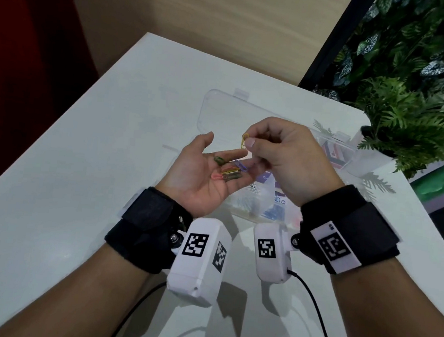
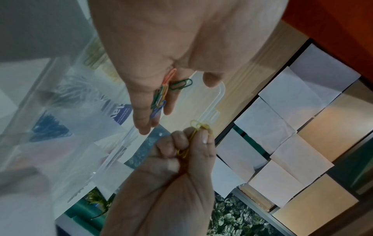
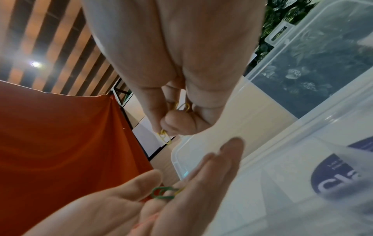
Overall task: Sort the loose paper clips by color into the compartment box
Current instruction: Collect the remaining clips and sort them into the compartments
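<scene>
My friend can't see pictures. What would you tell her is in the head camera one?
A right hand pinches yellow paper clips above an open left palm that carries a small pile of green, pink, yellow and purple clips. Under both hands a clear compartment box with its lid open sits on a white table, with leafy plants to the right.

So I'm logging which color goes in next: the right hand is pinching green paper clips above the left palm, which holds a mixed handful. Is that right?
Not quite: the right hand pinches yellow paper clips, not green. The head view shows it, and the left wrist view confirms it. The rest stands: the left hand lies palm up with a mixed handful of clips.
</scene>
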The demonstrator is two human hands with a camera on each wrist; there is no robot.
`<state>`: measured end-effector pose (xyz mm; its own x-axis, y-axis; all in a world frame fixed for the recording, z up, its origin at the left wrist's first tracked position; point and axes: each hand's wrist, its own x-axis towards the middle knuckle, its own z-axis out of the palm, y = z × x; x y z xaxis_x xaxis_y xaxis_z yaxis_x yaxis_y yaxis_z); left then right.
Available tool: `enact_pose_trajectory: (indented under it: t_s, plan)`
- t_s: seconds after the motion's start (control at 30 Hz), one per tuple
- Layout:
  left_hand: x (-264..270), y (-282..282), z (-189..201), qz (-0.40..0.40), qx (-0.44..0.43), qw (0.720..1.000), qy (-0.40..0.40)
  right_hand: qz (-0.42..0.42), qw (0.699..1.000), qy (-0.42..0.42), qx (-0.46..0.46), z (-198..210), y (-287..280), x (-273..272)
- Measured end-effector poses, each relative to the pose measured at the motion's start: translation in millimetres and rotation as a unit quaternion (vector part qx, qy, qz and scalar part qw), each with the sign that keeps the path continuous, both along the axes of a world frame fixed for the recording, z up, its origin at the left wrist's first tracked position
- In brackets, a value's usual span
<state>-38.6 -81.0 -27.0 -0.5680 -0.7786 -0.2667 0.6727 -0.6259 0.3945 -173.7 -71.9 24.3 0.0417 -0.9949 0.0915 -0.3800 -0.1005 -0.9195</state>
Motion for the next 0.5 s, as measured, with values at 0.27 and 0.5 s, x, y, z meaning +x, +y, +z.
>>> enact_pose_trajectory:
  t_s: [0.27,0.5]
  plan:
    - [50,-27,0,0.103,0.006,0.995,0.0,-0.051,0.991,0.109,0.051,-13,-8,-13]
    - [50,-27,-1,0.091,0.003,0.996,0.011,-0.036,0.962,0.259,0.079,-27,-21,2]
